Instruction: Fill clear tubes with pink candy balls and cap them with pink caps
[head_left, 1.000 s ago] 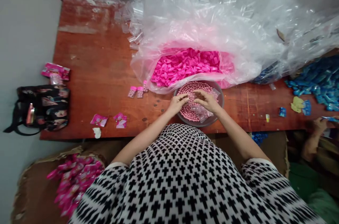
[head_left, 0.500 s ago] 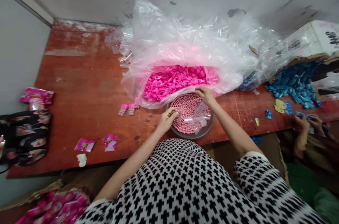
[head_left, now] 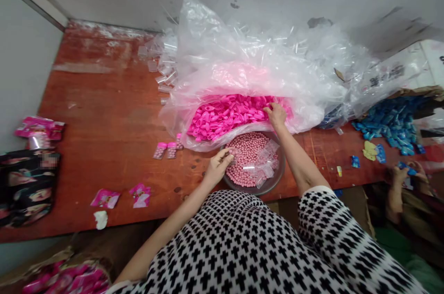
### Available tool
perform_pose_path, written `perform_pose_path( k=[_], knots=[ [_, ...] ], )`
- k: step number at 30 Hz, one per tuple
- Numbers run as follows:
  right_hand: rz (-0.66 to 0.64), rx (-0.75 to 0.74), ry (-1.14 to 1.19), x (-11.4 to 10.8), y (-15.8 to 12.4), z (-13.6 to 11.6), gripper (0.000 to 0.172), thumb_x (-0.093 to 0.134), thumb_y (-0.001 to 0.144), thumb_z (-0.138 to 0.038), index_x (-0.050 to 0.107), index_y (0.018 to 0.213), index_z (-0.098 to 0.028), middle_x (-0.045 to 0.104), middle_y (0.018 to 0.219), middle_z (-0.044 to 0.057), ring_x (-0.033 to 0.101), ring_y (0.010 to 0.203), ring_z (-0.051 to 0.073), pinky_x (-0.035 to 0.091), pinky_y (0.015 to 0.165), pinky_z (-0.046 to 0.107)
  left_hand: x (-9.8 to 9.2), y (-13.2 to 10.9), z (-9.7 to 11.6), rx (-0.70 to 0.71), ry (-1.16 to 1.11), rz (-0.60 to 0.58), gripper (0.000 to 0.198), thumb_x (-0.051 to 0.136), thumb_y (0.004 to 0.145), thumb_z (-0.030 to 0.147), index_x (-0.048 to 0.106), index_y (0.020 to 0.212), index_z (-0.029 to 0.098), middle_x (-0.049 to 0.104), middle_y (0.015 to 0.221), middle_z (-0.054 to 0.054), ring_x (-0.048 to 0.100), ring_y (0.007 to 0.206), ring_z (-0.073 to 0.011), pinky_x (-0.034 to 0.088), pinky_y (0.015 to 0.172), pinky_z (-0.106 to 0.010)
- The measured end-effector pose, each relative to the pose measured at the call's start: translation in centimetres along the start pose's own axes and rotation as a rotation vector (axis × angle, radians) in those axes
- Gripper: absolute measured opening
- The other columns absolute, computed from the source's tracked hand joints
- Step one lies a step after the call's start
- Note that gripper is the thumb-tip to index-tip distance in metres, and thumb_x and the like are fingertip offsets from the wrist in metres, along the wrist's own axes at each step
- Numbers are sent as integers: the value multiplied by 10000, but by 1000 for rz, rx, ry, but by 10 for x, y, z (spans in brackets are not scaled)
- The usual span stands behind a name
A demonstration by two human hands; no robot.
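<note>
My left hand [head_left: 218,166] is closed on a small clear jar [head_left: 235,155] of pink beads, held over the left side of the bowl. The dark round bowl [head_left: 281,174] contains loose pink beads [head_left: 239,176] and several empty clear jars [head_left: 266,164]. My right hand [head_left: 277,117] reaches into the right end of a heap of bright pink caps [head_left: 225,115] inside an open plastic bag [head_left: 222,74]. Its fingers are bent together at the caps; what they pinch is too small to make out. Capped bead jars [head_left: 160,150] stand left of the bowl.
Pink packets [head_left: 106,198] and a white scrap [head_left: 100,220] lie on the red wooden table [head_left: 114,113]. A dark floral bag [head_left: 29,187] sits at left. Clear jars [head_left: 166,69] lie behind. At right, a co-worker's hands [head_left: 398,176] hold something blue near blue packets [head_left: 391,122].
My right hand has moved from the bag's near edge up into the pink caps. My left hand still holds the jar over the bowl. The view has shifted slightly.
</note>
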State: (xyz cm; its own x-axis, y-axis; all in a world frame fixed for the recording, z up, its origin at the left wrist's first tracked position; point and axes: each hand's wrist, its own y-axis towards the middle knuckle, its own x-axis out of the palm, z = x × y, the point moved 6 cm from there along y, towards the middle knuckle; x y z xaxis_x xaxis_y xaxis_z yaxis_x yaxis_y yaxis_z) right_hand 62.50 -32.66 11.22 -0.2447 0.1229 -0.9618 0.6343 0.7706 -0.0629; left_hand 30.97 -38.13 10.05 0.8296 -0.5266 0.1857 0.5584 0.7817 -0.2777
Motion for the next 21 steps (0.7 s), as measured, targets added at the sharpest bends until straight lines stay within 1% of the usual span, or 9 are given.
perform_pose_path(
  k=[2,3,6,8,10,13,17,19,21],
  knots=[
    [6,-19,217,-3,-6,4,386,529,812,-455,594,1021,-138,639,995,152,580,929,270,458,802,426,0,4,1,-6,-27,-2,416,610,775,453,627,1079,170,684,1057,-83,665,905,-208,584,769,-350],
    [-11,-25,360,-5,-10,6,391,574,772,-472,592,978,-141,645,922,125,588,856,242,476,755,396,1,6,2,-11,-51,-5,419,616,770,453,627,1076,168,681,1064,-86,664,910,-210,584,772,-353],
    [-160,-13,804,-10,-29,5,382,705,638,-465,580,834,-161,602,699,19,566,638,152,478,586,287,6,15,8,-10,-126,-14,432,638,746,460,626,1055,158,679,1064,-94,665,920,-225,585,769,-368],
    [-274,-4,996,-17,-46,-2,366,741,599,-448,590,777,-165,584,642,-15,551,575,114,466,546,245,10,22,14,9,-150,-23,434,646,736,465,625,1039,156,678,1062,-96,664,927,-232,584,769,-380],
    [-361,-9,1092,-26,-64,-11,346,737,618,-451,619,773,-165,603,645,-15,555,562,94,470,549,226,14,28,23,37,-153,-27,430,640,742,473,620,1035,160,672,1080,-96,659,949,-233,582,776,-385],
    [-468,-37,1137,-35,-90,-25,357,733,643,-460,633,821,-167,631,642,-12,566,542,89,470,532,213,19,33,35,85,-147,-21,449,612,765,493,595,1074,168,661,1105,-94,648,984,-233,579,782,-381],
    [-506,-39,1220,-39,-122,-41,484,761,622,-451,569,992,-204,669,682,-21,594,530,101,480,497,209,30,33,46,120,-163,-30,457,589,790,492,570,1121,177,655,1116,-90,642,1000,-235,575,785,-386],
    [-536,-34,1274,-37,-138,-49,477,741,647,-468,562,1010,-215,680,738,-11,609,563,101,506,523,214,34,30,49,148,-173,-13,441,588,794,485,576,1113,180,658,1111,-86,640,999,-234,571,787,-390],
    [-548,-53,1296,-36,-154,-57,449,715,672,-490,588,1007,-218,677,815,-1,622,623,101,542,589,234,37,25,52,183,-150,8,421,591,794,478,594,1088,178,671,1083,-83,645,982,-229,562,795,-386]
  ],
)
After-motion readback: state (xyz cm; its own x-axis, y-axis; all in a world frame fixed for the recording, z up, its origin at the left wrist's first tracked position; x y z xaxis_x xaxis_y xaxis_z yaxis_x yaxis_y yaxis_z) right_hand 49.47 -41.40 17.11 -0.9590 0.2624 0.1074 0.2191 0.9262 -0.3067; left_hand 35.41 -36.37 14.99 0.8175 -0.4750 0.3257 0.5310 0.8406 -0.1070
